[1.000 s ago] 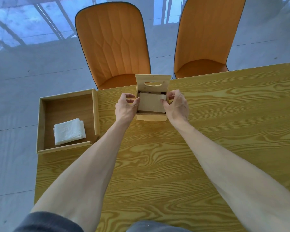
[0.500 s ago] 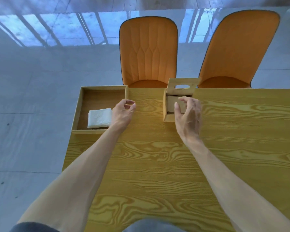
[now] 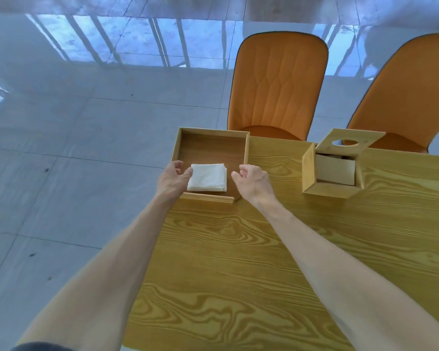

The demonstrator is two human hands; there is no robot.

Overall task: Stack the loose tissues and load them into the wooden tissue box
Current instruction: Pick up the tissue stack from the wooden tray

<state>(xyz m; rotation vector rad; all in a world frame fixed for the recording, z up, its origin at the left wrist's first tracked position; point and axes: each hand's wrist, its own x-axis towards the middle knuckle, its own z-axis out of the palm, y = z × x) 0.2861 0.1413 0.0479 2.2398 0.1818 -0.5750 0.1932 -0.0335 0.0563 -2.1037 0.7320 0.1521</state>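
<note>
A white stack of folded tissues (image 3: 207, 177) lies in a shallow wooden tray (image 3: 213, 145) at the table's far left corner. My left hand (image 3: 173, 179) is at the stack's left edge, fingers apart, thumb touching its corner. My right hand (image 3: 253, 183) hovers just right of the stack, over the tray's right wall, fingers curled and empty. The wooden tissue box (image 3: 330, 173) stands to the right with its hinged lid (image 3: 350, 141) raised; the lid has an oval slot. A pale tissue stack shows inside the box.
The wooden table (image 3: 276, 262) spreads toward me. Two orange chairs (image 3: 276, 84) stand behind its far edge. Shiny grey floor tiles lie beyond the table's left edge, close to the tray.
Both hands left the tissue box and moved left to the tray, now flanking the white tissue stack. The view swung left with them.
</note>
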